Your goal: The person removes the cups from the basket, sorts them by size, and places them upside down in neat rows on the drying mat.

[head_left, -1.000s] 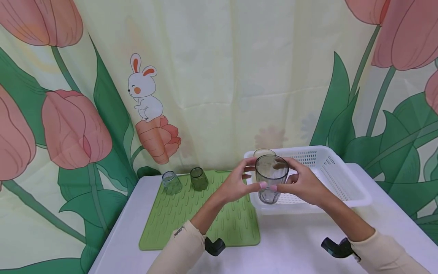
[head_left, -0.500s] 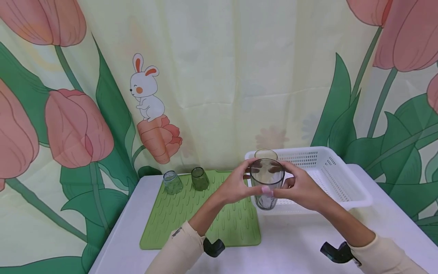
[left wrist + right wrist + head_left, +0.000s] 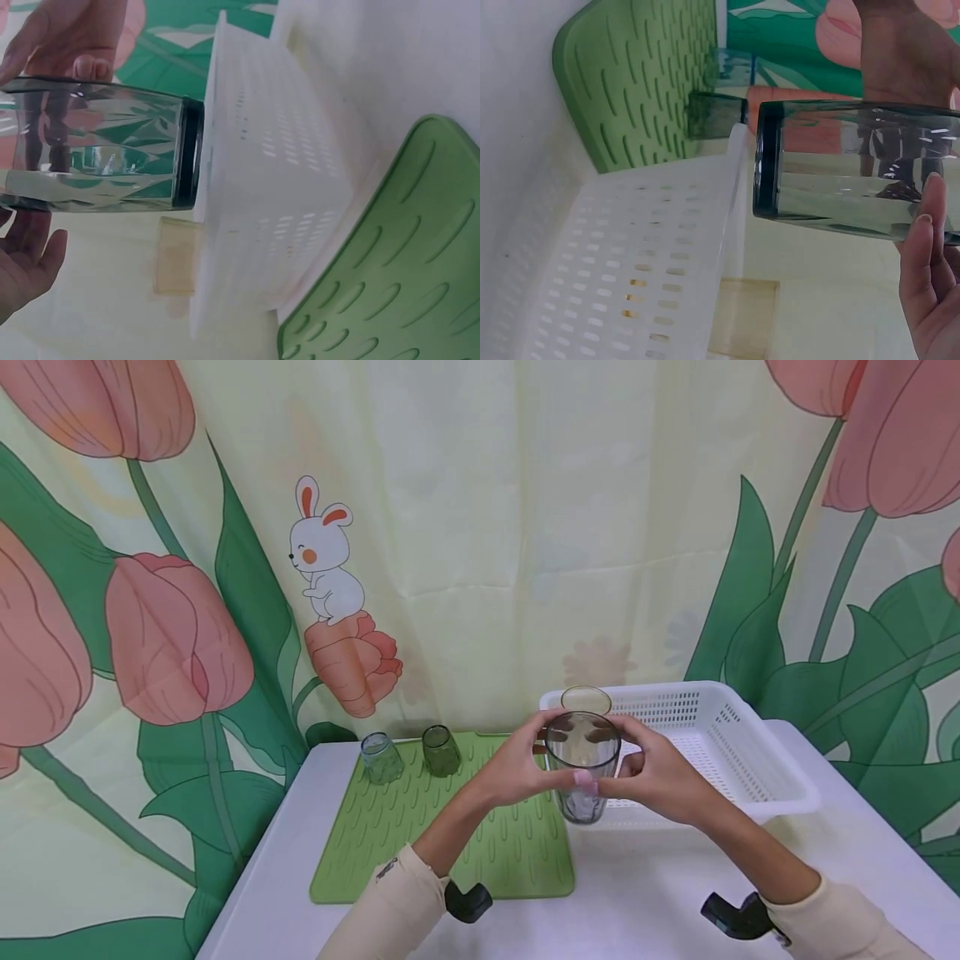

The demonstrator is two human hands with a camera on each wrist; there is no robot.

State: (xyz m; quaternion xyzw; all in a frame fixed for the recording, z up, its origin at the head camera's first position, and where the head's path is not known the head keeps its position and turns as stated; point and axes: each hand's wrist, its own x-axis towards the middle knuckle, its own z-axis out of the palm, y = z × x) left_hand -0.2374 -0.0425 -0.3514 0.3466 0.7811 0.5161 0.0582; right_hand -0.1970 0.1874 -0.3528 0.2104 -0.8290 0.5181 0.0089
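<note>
Tumbler [image 3: 582, 806] hung upright right of frame centre, overlapping white basket [image 3: 712, 814]; I saw left hand [image 3: 517, 768] and right hand [image 3: 660, 772] half-curled, gripping it together. Green mat [image 3: 390, 827] lay lower left.

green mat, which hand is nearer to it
Left. In the head view, the left hand shows against the far right part of the mat; the right hand is on the other side of the glass, farther from the mat, against the basket.
</note>
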